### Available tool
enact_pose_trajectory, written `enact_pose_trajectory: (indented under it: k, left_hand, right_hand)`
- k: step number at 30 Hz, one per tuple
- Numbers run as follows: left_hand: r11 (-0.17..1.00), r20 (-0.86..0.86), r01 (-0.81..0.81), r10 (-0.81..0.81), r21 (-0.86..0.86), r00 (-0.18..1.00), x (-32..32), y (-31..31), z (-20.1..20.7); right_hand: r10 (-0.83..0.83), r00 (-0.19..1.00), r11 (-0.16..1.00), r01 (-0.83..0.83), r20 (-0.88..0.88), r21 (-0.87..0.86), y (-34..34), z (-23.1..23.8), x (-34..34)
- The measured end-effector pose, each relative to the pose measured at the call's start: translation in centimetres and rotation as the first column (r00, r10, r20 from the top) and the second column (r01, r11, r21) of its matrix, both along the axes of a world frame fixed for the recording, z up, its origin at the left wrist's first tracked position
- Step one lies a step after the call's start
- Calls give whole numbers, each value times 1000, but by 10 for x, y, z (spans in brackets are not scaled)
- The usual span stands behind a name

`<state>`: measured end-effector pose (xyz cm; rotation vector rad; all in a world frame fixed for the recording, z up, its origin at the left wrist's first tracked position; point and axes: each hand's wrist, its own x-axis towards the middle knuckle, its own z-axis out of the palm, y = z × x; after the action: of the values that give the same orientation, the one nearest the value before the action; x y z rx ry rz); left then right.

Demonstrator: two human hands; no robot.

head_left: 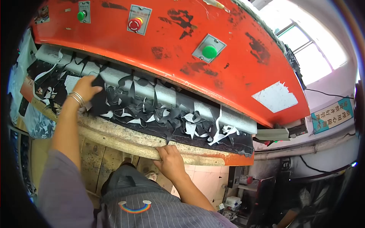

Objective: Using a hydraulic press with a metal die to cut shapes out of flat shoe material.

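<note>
My left hand point(84, 91), with thin bangles at the wrist, reaches over the left part of the work surface. Its thumb and fingers are closed on a dark, flat piece of black material point(99, 99). My right hand point(170, 161) is at the worn front rail point(129, 146), fingers curled over it. A narrow black strip point(169, 136) runs down from the heap to its fingertips and appears pinched there. Between and beyond the hands lies a tangle of black and white cut scraps point(152, 114) on a black sheet point(237, 146). A pale roller-like bar point(146, 91) stretches behind them.
A large orange-red machine body point(167, 49) overhangs the bed, bearing a red stop button point(135, 24) and green buttons point(209, 52). Clear plastic bags point(40, 121) hang at the left. A pipe point(304, 149) runs along the right wall, near shelves of items point(235, 201).
</note>
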<state>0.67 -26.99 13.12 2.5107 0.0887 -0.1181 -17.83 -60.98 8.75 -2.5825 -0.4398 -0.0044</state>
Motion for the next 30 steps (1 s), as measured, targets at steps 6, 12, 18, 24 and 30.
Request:
enact_pose_trajectory:
  k: [6,12,18,24,30]
  left_hand:
    - [985,252,-155,131,76,959,23,-1,-38]
    - [904,202,0,96,-427,975,88,-96,-54]
    - [768,132,26,77,-639,988,136,-207,-92]
    - [617,-95,-91,27,-782,995,146,-252,-110]
    - [844,209,366,-305,-393,929,105,-287,-110]
  right_hand:
    - [188,965,982,-190,-183,8,-24,8,28]
    - [159,976,987,-154,-148,42,-48,33,166]
    - [-143,989,975,147,38,-164,-50,-21,294]
    - [-219,972,962,200,86,186,-86,-46,268]
    - [-92,981,792,175,-168,586,-127,-57,193]
